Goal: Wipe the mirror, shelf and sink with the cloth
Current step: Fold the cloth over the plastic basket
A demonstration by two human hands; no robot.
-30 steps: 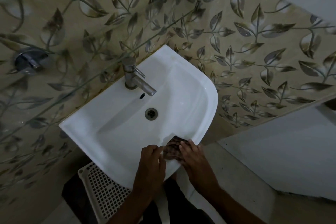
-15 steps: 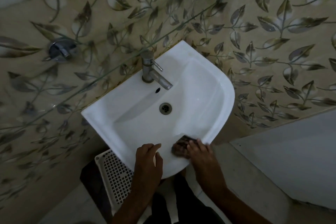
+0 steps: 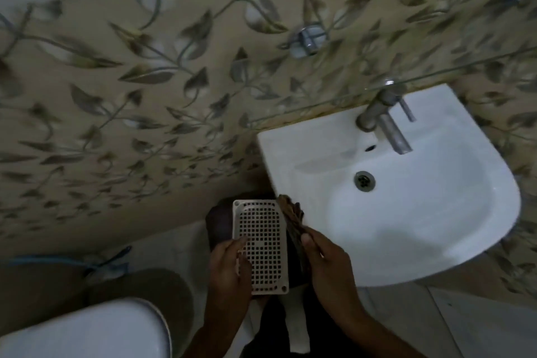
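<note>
We take the white wall-hung sink [image 3: 421, 229] as our landmark. Its basin sits against the leaf-patterned tiled wall [image 3: 130, 102], with a steel faucet [image 3: 386, 119] rising at its back edge and the round drain [image 3: 364, 180] in the bowl below the spout. A glass shelf edge [image 3: 334, 102] runs along the wall just above the sink's back rim, and a chrome wall fitting [image 3: 308, 39] shows higher up, to the left of the faucet.

The cloth [image 3: 293, 219], dark and crumpled, is off the bowl, at the sink's front left corner, touching or just overlapping the rim there. Our right hand [image 3: 328, 267] holds it, thumb and fingers curled round its lower end; how tightly, we cannot tell through the blur.

Just left of the sink's front left corner stands a white perforated plastic basket [image 3: 260, 244], seen from above, beside the cloth. Our left hand [image 3: 229, 273] rests on the basket's near left edge, fingers bent over the grid and gripping it.

Well to the left of the sink, near the bottom of the view, a white toilet [image 3: 87, 331] shows, with a thin blue hose [image 3: 72, 261] beyond it on the floor.
</note>
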